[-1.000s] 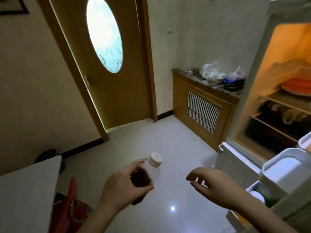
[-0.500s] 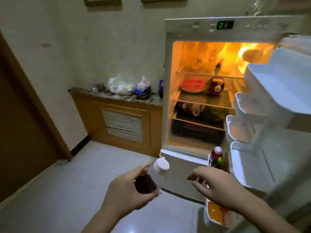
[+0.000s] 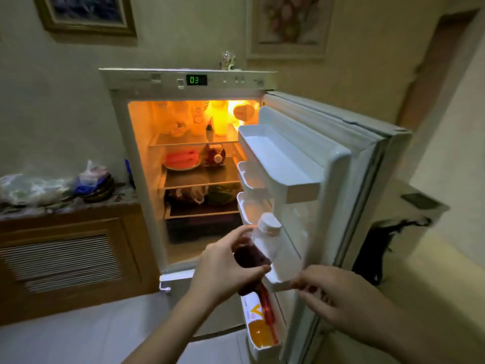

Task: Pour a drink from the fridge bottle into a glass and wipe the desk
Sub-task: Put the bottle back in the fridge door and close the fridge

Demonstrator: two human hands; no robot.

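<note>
Left hand (image 3: 223, 269) grips the bottle (image 3: 258, 248) before the open fridge (image 3: 189, 82).

I see pale textured walls (image 3: 78, 106) carrying two framed pictures: one at 11 o'clock (image 3: 86, 14), one at 1 o'clock (image 3: 288, 24). A wooden cabinet (image 3: 68, 258) with a slatted vent stands at 9 o'clock. The floor (image 3: 78, 337) is glossy pale tile. Warm orange light (image 3: 236, 106) glows at 12 o'clock.

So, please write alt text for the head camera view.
A left hand holds a white-capped bottle of dark drink before an open, lit fridge. The empty right hand hovers by the door shelves.
</note>
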